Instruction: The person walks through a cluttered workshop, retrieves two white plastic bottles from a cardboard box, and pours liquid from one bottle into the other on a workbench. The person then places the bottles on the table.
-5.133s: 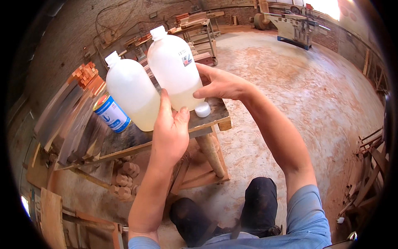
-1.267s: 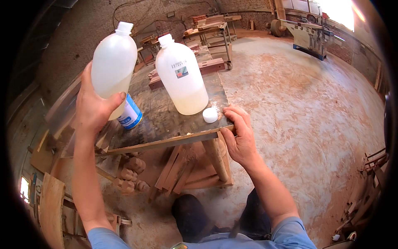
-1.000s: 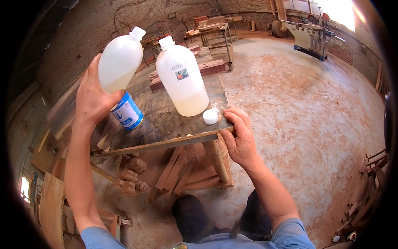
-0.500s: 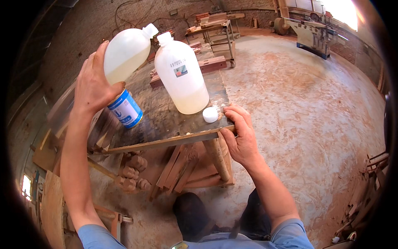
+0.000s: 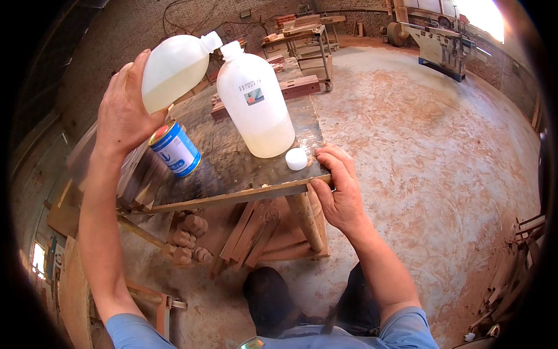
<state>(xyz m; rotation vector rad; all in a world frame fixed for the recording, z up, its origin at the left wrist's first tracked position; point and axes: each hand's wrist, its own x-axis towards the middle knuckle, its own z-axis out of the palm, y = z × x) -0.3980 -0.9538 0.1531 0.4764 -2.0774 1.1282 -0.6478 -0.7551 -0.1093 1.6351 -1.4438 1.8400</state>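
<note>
You seemed to be at the tipping step: your left hand (image 5: 125,107), spread wide around the base end, held the tilted bottle (image 5: 177,72) aloft, its neck aimed toward two o'clock. The upright bottle (image 5: 256,110) stood on the table (image 5: 232,183); taking it as the clock's centre, the tilted bottle hung at ten, the blue can (image 5: 176,151) stood at eight and the white cap (image 5: 296,159) lay at five. Your right hand (image 5: 342,189) rested beyond the cap, half-curled over the table's corner, with no loose thing visible in it. The next move, I judged, called for lining up the two mouths and a slow, steady tilt. No stream showed, and I could not tell whether the necks touched or whether either mouth was capped. Your left fingertips were hidden behind the bottle, and whether your thumb met the can was unclear.
</note>
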